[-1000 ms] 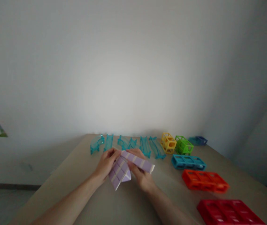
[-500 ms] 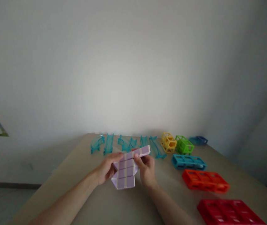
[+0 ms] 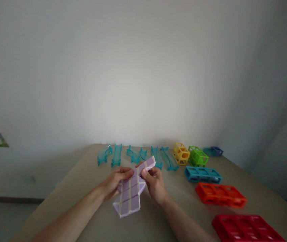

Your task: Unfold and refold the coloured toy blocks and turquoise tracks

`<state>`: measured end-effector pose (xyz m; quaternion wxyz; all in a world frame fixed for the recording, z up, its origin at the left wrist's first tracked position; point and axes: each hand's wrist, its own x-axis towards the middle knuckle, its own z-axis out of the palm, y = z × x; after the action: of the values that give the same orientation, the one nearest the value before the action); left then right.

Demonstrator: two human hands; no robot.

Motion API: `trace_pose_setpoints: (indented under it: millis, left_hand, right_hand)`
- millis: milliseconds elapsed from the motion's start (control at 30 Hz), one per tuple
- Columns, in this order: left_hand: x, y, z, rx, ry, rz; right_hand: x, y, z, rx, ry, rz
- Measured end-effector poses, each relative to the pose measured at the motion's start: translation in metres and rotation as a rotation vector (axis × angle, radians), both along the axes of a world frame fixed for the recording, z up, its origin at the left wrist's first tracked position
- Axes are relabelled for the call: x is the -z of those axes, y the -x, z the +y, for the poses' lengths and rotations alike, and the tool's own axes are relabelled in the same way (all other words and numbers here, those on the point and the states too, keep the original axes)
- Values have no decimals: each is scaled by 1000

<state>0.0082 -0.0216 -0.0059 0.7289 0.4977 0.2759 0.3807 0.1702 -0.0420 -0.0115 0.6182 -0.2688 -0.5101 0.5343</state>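
Note:
Between my hands, above the table, is a lilac tiled panel (image 3: 130,198). Pale seams divide it into square sections, and some parts lie at angles to the others, as if folded. My left hand (image 3: 115,181) grips its left edge with the thumb on top. On the other side, my right hand (image 3: 154,183) pinches the upper strip, thumb in front and fingers behind. Part of the panel's underside and several fingertips are hidden.
Along the wall lie several clear teal track pieces (image 3: 116,155). To the right stand a yellow frame block (image 3: 181,154), a green one (image 3: 198,156), blue frame (image 3: 203,174), orange frame (image 3: 220,195) and red frame (image 3: 248,229). Dark blue pieces (image 3: 216,151) sit farther back.
The panel has tilted, its lower end swinging down and toward the left. My left thumb has moved further over its face; my right hand has shifted slightly left with the upper strip.

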Motion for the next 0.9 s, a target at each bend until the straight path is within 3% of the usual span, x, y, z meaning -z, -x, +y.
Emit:
trace_pose_setpoints:
  millis: [200,400,633,767,900]
  left_hand:
    - [8,-3,6,-98,-132,80]
    - [9,2,10,-48,-221,151]
    - [1,3,5,-33,-353,277]
    - [1,2,5,-69,-360,283]
    - [5,3,6,-13,-229,149]
  right_hand:
    - [-6,3,-2,137,-8,-68]
    - [-7,2,-3,151,0,-117]
    - [-4,0,0,227,94,-246]
    - [1,0,5,129,215,-180]
    - [0,3,6,1,282,53]
